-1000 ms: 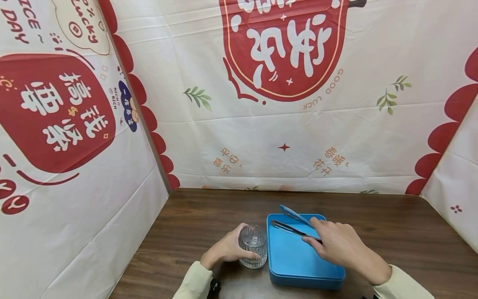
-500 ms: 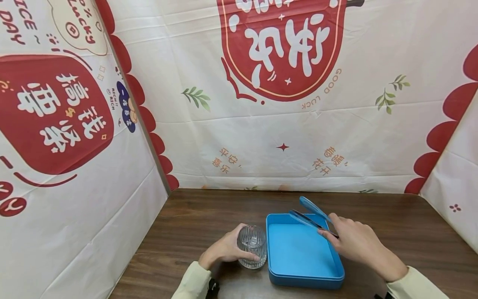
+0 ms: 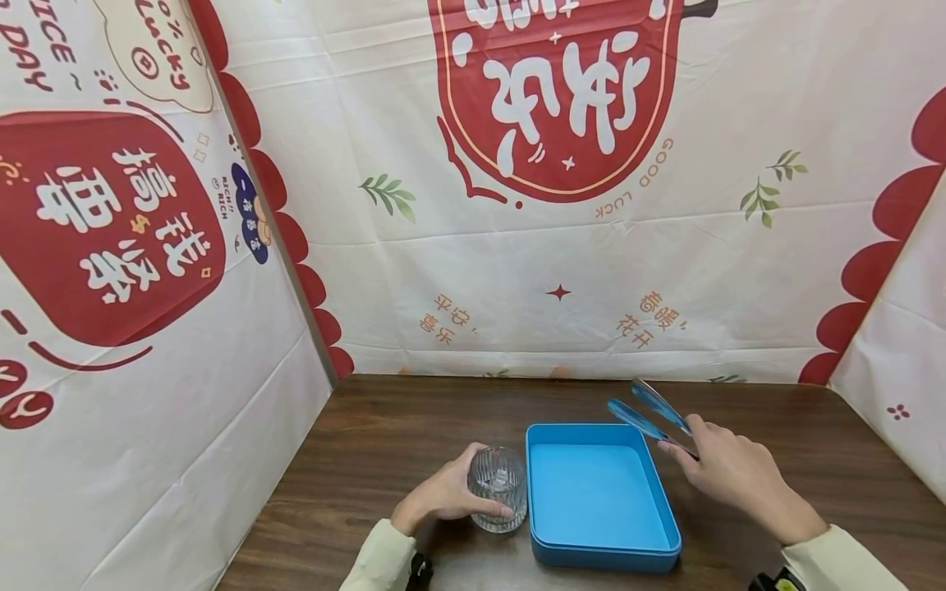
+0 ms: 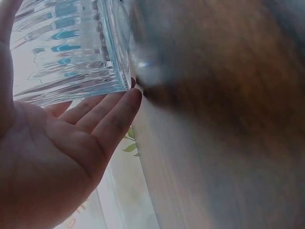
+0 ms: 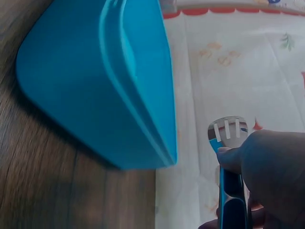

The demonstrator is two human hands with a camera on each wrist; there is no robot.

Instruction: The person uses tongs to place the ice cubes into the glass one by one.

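In the head view my left hand (image 3: pixel 439 492) holds a clear ribbed drinking glass (image 3: pixel 498 486), thumb along the near side and fingers behind it. The left wrist view shows the fingers straight-ish along the ribbed side of the glass (image 4: pixel 71 52), tips at its base close to the tabletop. My right hand (image 3: pixel 739 476) grips metal tongs (image 3: pixel 645 417), whose two arms spread apart past the box's far right corner with nothing between them. A slotted end of the tongs (image 5: pixel 228 131) shows in the right wrist view, the right thumb (image 5: pixel 230 159) lying along the arm.
A blue open rectangular box (image 3: pixel 602 501) stands between the two hands, its left wall right beside the glass, with nothing in it. The dark wood table (image 3: pixel 399 419) ends at a white printed cloth (image 3: pixel 510 271) hanging behind and at both sides.
My right hand has carried the tongs from over the box to the right, beyond its right wall. The left hand and the glass have stayed in place.
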